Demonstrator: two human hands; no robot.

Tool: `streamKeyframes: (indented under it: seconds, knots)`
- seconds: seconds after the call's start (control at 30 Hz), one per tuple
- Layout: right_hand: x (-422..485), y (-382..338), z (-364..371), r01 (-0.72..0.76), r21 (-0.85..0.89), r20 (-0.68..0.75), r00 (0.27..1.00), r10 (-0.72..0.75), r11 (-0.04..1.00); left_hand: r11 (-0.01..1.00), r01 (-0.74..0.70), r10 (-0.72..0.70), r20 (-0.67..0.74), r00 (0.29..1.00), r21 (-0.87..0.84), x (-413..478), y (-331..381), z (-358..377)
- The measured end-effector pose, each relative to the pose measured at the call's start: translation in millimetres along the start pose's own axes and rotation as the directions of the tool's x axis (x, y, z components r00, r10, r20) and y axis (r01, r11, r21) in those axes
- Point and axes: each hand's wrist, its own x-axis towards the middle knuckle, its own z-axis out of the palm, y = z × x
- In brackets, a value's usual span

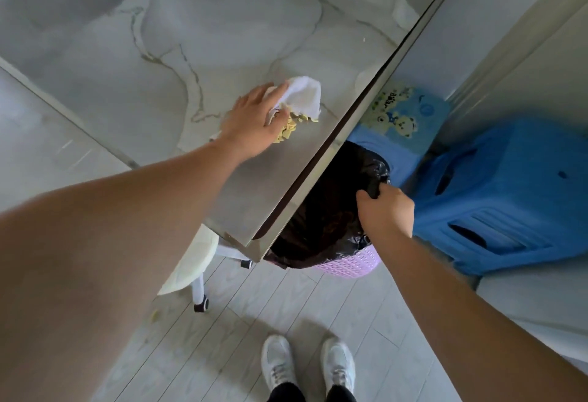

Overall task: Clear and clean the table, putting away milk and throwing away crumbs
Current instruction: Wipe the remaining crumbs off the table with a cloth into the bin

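My left hand (251,121) lies flat and spread over a white cloth (302,96) on the marble table (159,35), fingers extended rather than curled, pressing the cloth down so it works as a scraper. A heap of yellow crumbs (291,128) sits bunched against the cloth's near edge, touching it and partly under my fingertips, close to the table's right edge. I judge that is deliberate: the crumbs are gathered into one pile so they can go over the edge together. My right hand (386,210) is closed in a fist on the rim of the black bin liner (318,210), which lines a lilac wicker bin (350,261) tucked partly beneath the table's right edge, just near of the crumbs. Gripping the liner there seems meant to keep the mouth open and the bin steady under the drop. The bin's opening looks a little nearer than the pile, so I would expect to steer the sweep toward me or shift the bin farther. One stray crumb (155,315) lies on the floor by a white stool (191,261). No milk is in view; the rest of the tabletop shows nothing on it.
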Motion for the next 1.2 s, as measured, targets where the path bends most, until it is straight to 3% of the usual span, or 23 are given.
streamKeyframes:
  seconds: [0.13,0.23,0.7,0.87,1.03,1.2]
  knots:
    - [10,2,-2,-0.014,0.045,-0.027,1.000,0.015,0.999,0.994,-0.106,0.105,-0.116,0.988,-0.005,4,1,8]
    - [12,2,-3,-0.029,0.074,-0.036,0.999,0.031,0.997,0.979,-0.191,0.182,-0.110,0.977,-0.078,-8,8,9]
    - [4,-5,-15,-0.042,0.174,-0.072,0.996,0.055,0.984,0.969,-0.207,0.197,-0.079,0.977,-0.136,-66,65,40]
    - [-1,-4,-16,-0.036,0.192,-0.077,0.996,0.052,0.981,0.925,-0.371,0.362,-0.115,0.925,-0.078,-82,73,55]
    - [-7,1,-14,-0.024,0.174,-0.099,0.994,0.042,0.984,0.859,-0.504,0.512,-0.144,0.847,0.089,-88,81,69]
    - [-10,8,-13,-0.030,0.163,-0.119,0.992,0.050,0.986,0.802,-0.584,0.585,0.027,0.810,0.124,-89,95,83]
